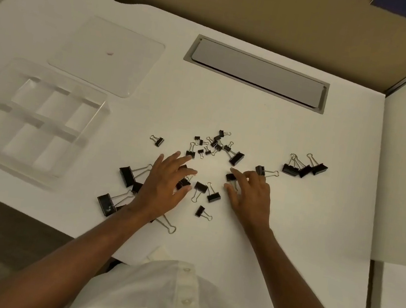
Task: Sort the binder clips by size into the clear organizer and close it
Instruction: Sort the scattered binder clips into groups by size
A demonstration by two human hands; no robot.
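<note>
— Both hands were seen from the head camera laid low over the scattered binder clips (204, 170): the left hand (165, 185) was spread flat with fingers straight, and the right hand (250, 193) was held loosely open, fingertips among the clips. Nothing was clearly gripped by either.

— And how far along was the sorting judged to be?

— Barely begun. The clear organizer (34, 121), well to the left of the pile, was shown with its compartments empty, and its lid (108, 56) was laid flat just beyond it. Three large clips (304, 167) were grouped right of the pile.

— What could not be made out?

— Several clips were hidden under the left palm, and the organizer's dividers were faint through the plastic.
</note>
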